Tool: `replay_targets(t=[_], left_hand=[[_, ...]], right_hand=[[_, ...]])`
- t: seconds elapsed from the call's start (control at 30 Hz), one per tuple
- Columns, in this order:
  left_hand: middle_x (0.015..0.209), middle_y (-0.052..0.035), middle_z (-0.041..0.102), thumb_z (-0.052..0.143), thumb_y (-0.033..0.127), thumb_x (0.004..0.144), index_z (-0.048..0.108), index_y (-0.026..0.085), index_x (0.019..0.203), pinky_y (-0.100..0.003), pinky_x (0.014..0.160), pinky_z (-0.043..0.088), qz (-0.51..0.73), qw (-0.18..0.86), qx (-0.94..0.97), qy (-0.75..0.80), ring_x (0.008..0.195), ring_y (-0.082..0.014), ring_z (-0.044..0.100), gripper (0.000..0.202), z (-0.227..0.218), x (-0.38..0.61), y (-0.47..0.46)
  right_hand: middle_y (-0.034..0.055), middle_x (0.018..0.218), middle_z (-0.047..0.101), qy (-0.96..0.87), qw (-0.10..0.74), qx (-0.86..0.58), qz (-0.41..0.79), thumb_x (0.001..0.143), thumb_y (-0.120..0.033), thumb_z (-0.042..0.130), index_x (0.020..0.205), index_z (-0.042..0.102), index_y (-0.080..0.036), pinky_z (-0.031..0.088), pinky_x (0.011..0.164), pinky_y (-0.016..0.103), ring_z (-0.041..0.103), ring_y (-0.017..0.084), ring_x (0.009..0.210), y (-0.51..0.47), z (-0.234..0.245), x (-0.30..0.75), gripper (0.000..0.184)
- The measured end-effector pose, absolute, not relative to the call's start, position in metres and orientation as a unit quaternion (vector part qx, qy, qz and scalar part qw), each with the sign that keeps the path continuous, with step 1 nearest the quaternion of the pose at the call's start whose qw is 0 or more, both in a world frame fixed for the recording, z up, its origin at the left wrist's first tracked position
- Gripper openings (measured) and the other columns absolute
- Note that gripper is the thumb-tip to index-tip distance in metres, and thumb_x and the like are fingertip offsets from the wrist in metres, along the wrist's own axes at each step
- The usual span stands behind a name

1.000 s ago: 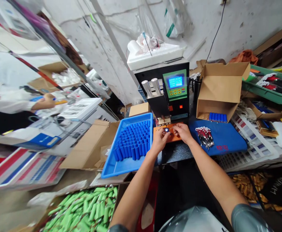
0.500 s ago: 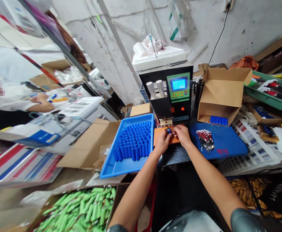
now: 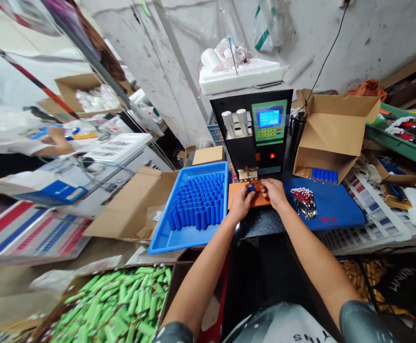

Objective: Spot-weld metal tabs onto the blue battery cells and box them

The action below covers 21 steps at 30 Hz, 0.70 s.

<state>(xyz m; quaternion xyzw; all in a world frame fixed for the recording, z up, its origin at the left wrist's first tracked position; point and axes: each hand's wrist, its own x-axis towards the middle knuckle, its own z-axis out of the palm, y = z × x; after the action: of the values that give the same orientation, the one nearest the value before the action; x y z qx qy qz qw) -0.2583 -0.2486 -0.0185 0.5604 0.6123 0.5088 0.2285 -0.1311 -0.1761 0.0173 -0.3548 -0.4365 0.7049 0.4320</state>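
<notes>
A blue cylindrical battery cell [image 3: 252,187] is at the electrodes of a black spot welder [image 3: 242,157], above an orange board [image 3: 261,202]. The fingers of my left hand [image 3: 241,205] are closed on the cell from the left. To its right, my right hand [image 3: 275,193] is pinched, thumb and fingers together; whatever is between them is too small to make out. A bundle of red and black wire leads with white connectors [image 3: 304,202] lies on a blue mat [image 3: 340,205] to the right of that hand.
Left of the board stands a blue tray [image 3: 179,247] of upright blue cells. An open cardboard box [image 3: 327,126] with a row of blue cells is at the right. Green wrapped cells [image 3: 115,305] fill a box below. A co-worker's arm [image 3: 56,143] shows far left.
My right hand has drawn slightly away from the cell to the right. My left hand stays on the cell. The whole view has shifted a little.
</notes>
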Motion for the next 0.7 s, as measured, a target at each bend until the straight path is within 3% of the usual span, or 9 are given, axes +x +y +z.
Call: replay_targets(t=[0.17,0.4,0.7], left_hand=[[0.083,-0.0029,0.063,0.052,0.025,0.089,0.059,0.016,0.097,-0.028,0.075,0.045,0.505,0.226,0.566,0.611,0.078,-0.0164,0.059,0.014,-0.013,-0.256,-0.251],[0.078,-0.0015,0.061,0.052,0.024,0.088,0.059,0.017,0.091,-0.027,0.067,0.043,0.493,0.195,0.573,0.625,0.071,-0.0149,0.055,0.01,-0.006,-0.253,-0.254],[0.08,-0.0024,0.062,0.055,0.028,0.089,0.06,0.016,0.093,-0.026,0.069,0.044,0.502,0.207,0.565,0.622,0.074,-0.0157,0.057,0.014,-0.011,-0.254,-0.252]], right_hand=[[-0.0021,0.05,0.051,-0.446,0.422,-0.343,0.711,0.06,-0.042,0.073,0.06,0.052,-0.018,0.028,0.037,0.018,0.042,0.007,0.043,-0.182,0.018,-0.134,0.031],[-0.0037,0.049,0.049,-0.473,0.441,-0.335,0.685,0.064,-0.043,0.069,0.059,0.052,-0.019,0.03,0.037,0.019,0.04,0.007,0.04,-0.192,0.019,-0.144,0.03],[-0.0018,0.052,0.057,-0.53,0.433,-0.386,0.619,0.07,-0.044,0.066,0.066,0.058,-0.019,0.04,0.04,0.02,0.051,0.011,0.043,-0.188,0.008,-0.145,0.027]])
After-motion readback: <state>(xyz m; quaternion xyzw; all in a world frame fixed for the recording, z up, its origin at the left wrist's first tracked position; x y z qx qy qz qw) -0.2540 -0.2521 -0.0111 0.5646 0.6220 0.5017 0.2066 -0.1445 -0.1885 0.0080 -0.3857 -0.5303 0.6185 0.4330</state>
